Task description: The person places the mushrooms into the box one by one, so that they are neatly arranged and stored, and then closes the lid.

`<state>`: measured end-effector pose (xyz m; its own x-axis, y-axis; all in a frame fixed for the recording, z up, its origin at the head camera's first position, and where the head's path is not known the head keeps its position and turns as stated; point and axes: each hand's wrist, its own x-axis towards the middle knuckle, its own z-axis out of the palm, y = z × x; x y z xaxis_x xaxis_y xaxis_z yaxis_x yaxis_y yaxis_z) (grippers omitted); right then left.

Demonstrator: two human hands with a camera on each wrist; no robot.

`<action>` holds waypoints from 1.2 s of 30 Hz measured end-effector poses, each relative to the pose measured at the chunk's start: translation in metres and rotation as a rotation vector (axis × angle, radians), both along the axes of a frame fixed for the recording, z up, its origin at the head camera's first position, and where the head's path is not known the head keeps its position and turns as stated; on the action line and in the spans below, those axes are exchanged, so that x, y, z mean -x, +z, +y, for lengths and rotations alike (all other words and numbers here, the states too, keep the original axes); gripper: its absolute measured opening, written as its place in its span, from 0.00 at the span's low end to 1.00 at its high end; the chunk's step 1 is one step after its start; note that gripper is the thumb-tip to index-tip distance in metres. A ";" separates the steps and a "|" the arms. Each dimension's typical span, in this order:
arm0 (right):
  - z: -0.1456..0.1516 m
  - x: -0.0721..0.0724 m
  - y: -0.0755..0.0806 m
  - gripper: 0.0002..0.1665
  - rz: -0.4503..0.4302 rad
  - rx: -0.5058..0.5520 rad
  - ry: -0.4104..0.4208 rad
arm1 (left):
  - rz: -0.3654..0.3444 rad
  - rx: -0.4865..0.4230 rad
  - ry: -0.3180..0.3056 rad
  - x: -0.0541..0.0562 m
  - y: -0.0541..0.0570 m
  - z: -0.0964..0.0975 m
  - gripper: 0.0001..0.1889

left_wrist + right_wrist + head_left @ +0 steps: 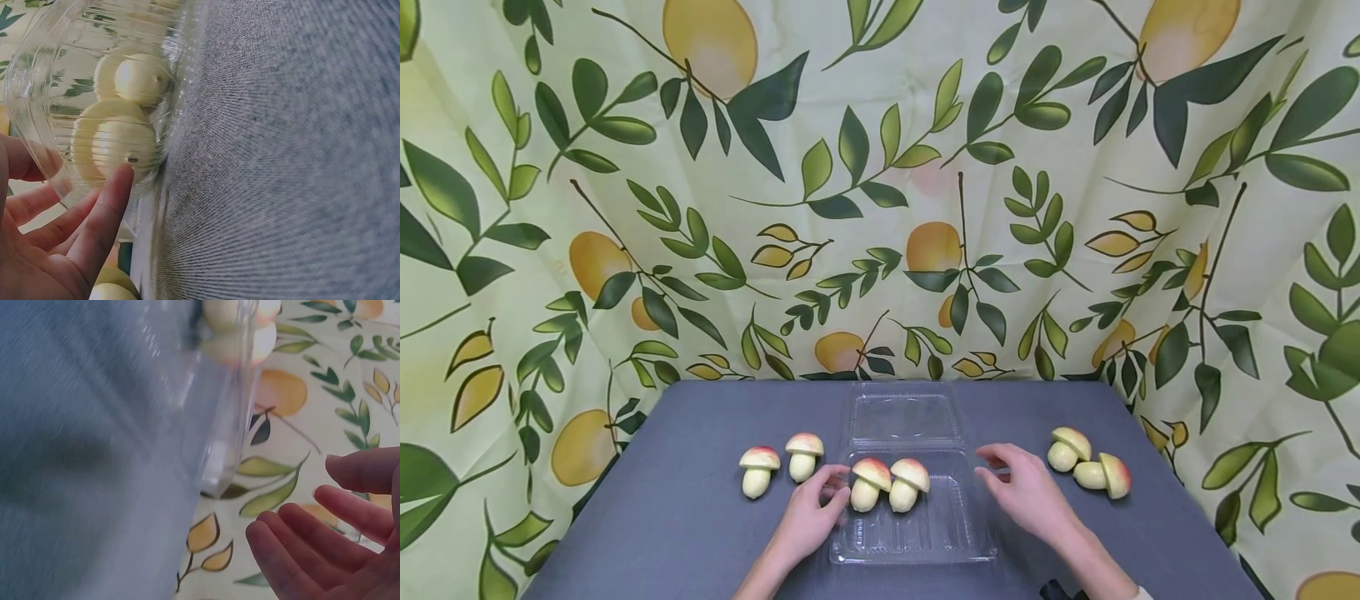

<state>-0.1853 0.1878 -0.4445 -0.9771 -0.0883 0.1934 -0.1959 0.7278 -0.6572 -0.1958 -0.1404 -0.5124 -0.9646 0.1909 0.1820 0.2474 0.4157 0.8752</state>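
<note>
A clear plastic clamshell container (pixel 925 546) lies opened on the grey table, its lid (pixel 906 417) folded back toward the curtain. Inside its left part, two pale toy mushrooms (pixel 904 497) with reddish caps lie side by side. My left hand (pixel 812 512) is at the container's left wall, holding nothing. In the left wrist view, its loosely bent fingers (pixel 103 228) lie right by the clear wall, beside the nearer mushroom (pixel 125 147). Just right of the container hovers my right hand (pixel 1022 487), its fingers (pixel 300 547) relaxed and parted from the thumb, nothing between them.
Two more mushrooms stand left of the container, one farther left (pixel 758 471) and one near my left hand (pixel 804 456). Beyond my right hand are another pair, one leaning (pixel 1069 450) and one on its side (pixel 1103 476). A leaf-and-fruit patterned curtain (pixel 880 250) borders the table.
</note>
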 end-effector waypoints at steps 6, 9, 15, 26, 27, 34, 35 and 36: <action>0.038 -0.003 -0.005 0.14 0.061 -0.028 -0.075 | -0.003 -0.008 -0.006 0.000 0.000 0.000 0.15; 0.055 -0.005 -0.008 0.15 0.082 -0.052 -0.121 | -0.011 -0.014 -0.008 0.000 0.001 0.000 0.15; 0.081 -0.010 -0.010 0.15 0.174 -0.096 -0.183 | -0.034 -0.028 -0.011 -0.001 0.002 -0.001 0.16; 0.130 -0.013 -0.010 0.19 0.134 -0.147 -0.333 | -0.039 -0.035 -0.021 -0.002 0.003 -0.001 0.16; 0.134 -0.013 -0.011 0.19 0.137 -0.149 -0.345 | -0.038 -0.034 -0.021 -0.002 0.003 -0.001 0.16; 0.152 -0.009 -0.027 0.20 0.179 -0.179 -0.368 | -0.027 -0.022 -0.014 -0.002 0.003 -0.001 0.16; 0.153 -0.009 -0.029 0.21 0.181 -0.182 -0.368 | -0.029 -0.023 -0.015 -0.002 0.003 -0.001 0.16; 0.155 -0.008 -0.031 0.21 0.180 -0.184 -0.369 | -0.028 -0.020 -0.014 -0.002 0.002 -0.001 0.16</action>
<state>-0.1774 0.3425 -0.4751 -0.9019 0.2104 0.3774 -0.0012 0.8723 -0.4890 -0.1942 -0.1412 -0.5101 -0.9665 0.2013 0.1594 0.2289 0.3943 0.8900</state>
